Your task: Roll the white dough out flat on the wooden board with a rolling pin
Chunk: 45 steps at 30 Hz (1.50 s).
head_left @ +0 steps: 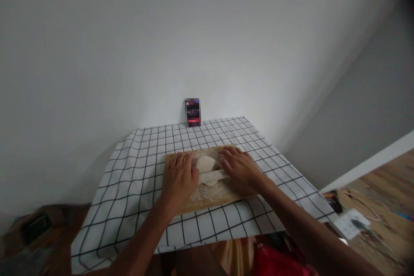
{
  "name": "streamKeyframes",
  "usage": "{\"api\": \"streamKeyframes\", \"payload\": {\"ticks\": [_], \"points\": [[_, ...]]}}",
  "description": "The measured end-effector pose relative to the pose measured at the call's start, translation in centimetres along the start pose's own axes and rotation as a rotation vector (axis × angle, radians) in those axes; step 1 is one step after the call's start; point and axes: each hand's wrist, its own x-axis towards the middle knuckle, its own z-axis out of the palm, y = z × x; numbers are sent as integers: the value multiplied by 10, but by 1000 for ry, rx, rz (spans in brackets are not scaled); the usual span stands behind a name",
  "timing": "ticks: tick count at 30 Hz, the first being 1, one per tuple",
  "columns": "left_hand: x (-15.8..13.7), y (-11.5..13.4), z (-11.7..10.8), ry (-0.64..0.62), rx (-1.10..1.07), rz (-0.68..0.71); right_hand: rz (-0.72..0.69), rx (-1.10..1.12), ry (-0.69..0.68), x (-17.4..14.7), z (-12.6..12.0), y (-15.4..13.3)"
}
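The fingers of the left hand (179,177) and of the right hand (241,167) are stretched forward and lie rather near to each other, not pinching anything; whether the tips press on the wood, I cannot tell. Under the two palms goes a pale rolling pin (211,177), whose ends are hidden by the hands. It seems to be held in this way, with one palm toward each end, so that the push is equal on both sides and the pin can turn freely. The dough (206,163) is between the hands, on the wooden board (194,206), and the pin lies across it: a larger rounded part shows beyond the pin and a small edge on the near side. It looks whitish, smooth and rather flat, with a curved outline. The board has pale, powdery patches, probably flour, which would prevent sticking. It rests near the front of the tabletop (129,181), covered with a white cloth of black grid lines, perhaps so that the arms reach it comfortably. At the far edge, a dark phone-like object (193,113), blurred, leans on the wall (207,43); to the right, below, is a white power strip (351,224).
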Motion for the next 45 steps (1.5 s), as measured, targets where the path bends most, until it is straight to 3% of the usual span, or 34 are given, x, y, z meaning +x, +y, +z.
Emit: {"api": "streamKeyframes", "payload": {"ticks": [7,11,17,21,25,29,38,45], "points": [[-9,8,-5,3,-16,23,-15,1,88,-20,20,5],[-18,11,-3,-4,-1,24,-37,-10,107,-34,18,1],[-11,5,2,-49,37,-22,-38,-64,-86,-3,-10,-1],[2,1,1,-119,69,-52,-38,-42,-164,26,-14,5],[13,1,-3,-144,28,-90,-17,-6,-123,34,-2,11],[16,4,-4,-92,-8,-62,-3,30,-41,19,6,12],[-14,4,0,-55,-33,78,-67,-1,54,-22,9,0],[1,2,-4,-103,-111,28,-106,-89,-71,17,-14,0]]}}
